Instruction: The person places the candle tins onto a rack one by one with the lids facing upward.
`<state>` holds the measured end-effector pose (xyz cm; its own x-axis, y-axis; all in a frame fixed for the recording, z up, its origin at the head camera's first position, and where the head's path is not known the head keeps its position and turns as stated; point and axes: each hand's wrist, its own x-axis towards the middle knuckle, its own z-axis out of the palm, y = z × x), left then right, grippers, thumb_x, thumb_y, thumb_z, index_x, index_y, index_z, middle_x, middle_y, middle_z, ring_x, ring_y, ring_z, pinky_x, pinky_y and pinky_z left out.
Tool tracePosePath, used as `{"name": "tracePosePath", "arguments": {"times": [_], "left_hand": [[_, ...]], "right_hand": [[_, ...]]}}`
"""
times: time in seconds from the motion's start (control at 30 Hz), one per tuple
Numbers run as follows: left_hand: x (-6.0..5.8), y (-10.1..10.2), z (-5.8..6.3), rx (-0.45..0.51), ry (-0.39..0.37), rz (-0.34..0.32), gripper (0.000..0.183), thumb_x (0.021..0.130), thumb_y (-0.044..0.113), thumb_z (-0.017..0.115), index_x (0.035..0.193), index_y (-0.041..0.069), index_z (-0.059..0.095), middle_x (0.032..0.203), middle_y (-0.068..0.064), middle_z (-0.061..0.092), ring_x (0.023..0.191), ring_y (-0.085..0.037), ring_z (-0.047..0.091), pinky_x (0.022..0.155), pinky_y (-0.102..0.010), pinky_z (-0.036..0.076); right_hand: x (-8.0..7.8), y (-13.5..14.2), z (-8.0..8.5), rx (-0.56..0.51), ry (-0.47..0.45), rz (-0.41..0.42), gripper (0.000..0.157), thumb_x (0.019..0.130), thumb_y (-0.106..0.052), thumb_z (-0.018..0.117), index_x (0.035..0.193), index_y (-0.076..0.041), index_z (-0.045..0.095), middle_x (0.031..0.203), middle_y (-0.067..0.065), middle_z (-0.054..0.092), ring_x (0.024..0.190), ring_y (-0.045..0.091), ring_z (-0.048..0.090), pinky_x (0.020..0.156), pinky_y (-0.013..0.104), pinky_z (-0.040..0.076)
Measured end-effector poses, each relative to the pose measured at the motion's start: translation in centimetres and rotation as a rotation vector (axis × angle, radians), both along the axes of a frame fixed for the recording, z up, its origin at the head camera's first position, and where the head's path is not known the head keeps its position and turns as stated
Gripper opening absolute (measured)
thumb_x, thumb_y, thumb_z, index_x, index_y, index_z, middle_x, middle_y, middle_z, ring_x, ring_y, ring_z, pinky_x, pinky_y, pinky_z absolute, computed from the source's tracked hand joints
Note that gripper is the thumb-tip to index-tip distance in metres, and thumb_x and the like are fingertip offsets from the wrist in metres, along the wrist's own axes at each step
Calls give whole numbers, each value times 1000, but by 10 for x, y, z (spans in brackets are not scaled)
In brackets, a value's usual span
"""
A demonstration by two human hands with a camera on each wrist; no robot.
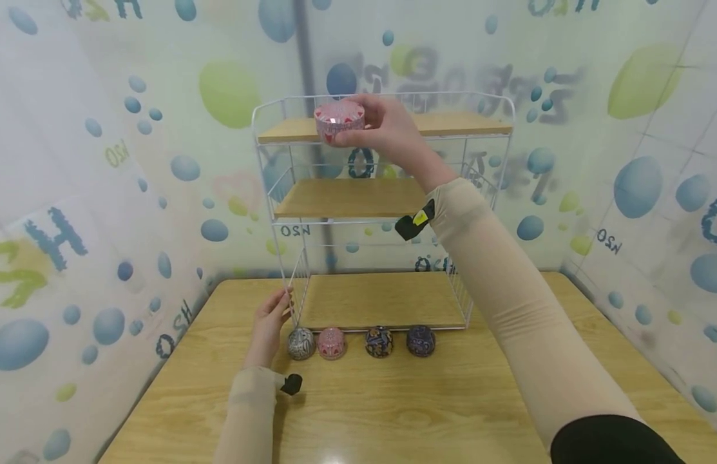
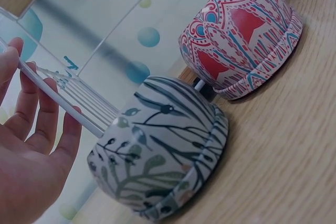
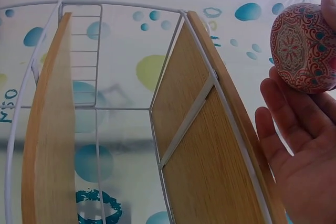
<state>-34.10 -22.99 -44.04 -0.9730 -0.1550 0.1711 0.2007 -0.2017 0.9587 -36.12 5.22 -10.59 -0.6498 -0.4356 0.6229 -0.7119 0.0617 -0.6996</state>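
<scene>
My right hand [image 1: 393, 129] holds a round pink patterned tin [image 1: 339, 121] between thumb and fingers, at the front of the top shelf [image 1: 459, 124]. In the right wrist view the tin's ornate round face [image 3: 294, 48] shows, clear of the board's edge. Low on the left, my left hand [image 1: 269, 322] grips a white wire post [image 2: 63, 100] of the three-tier rack [image 1: 346, 198]. Beside that hand, a grey-and-white leaf-patterned tin [image 2: 157, 150] stands on the table. A red-and-white tin [image 2: 241, 38] comes just to its right.
Two darker tins, one multicoloured [image 1: 379, 342] and one navy [image 1: 420, 341], continue the row along the rack's front edge. The wooden table [image 1: 381, 406] carries the rack. Printed curtains [image 1: 126, 212] hang behind and on both sides.
</scene>
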Motion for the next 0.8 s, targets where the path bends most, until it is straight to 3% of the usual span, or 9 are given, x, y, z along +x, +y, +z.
{"name": "tracePosePath", "arguments": {"times": [0.17, 0.3, 0.63, 0.8], "left_hand": [[-6, -1, -9, -37, 24, 29, 40, 100, 21, 55, 130, -6, 54, 116, -10, 56, 105, -21, 51, 101, -47, 40], [-8, -2, -12, -51, 23, 33, 41, 99, 23, 58, 129, -5, 55, 113, -4, 58, 105, -22, 51, 100, -45, 41], [-5, -1, -13, -35, 28, 41, 39, 99, 22, 58, 128, -5, 56, 107, 2, 59, 98, -15, 53, 94, -38, 45], [-5, -1, -11, 3, 20, 34, 38, 100, 17, 57, 129, -7, 54, 104, 4, 60, 99, -16, 52, 100, -46, 40]], "right_hand": [[0, -1, 5, 22, 2, -24, 55, 78, -14, 81, 128, -6, 58, 111, 8, 65, 100, 21, 60, 84, 30, 49], [-2, -3, 6, 30, 3, -43, 53, 78, -18, 81, 126, -8, 59, 109, 8, 65, 97, 21, 58, 82, 31, 48], [-9, -12, 11, 48, 18, -43, 55, 78, -19, 81, 127, -8, 58, 108, 8, 65, 96, 21, 58, 82, 30, 48], [-11, -18, 16, 50, 3, -56, 57, 77, -19, 82, 128, -8, 58, 110, 7, 65, 99, 20, 58, 84, 29, 47]]}}
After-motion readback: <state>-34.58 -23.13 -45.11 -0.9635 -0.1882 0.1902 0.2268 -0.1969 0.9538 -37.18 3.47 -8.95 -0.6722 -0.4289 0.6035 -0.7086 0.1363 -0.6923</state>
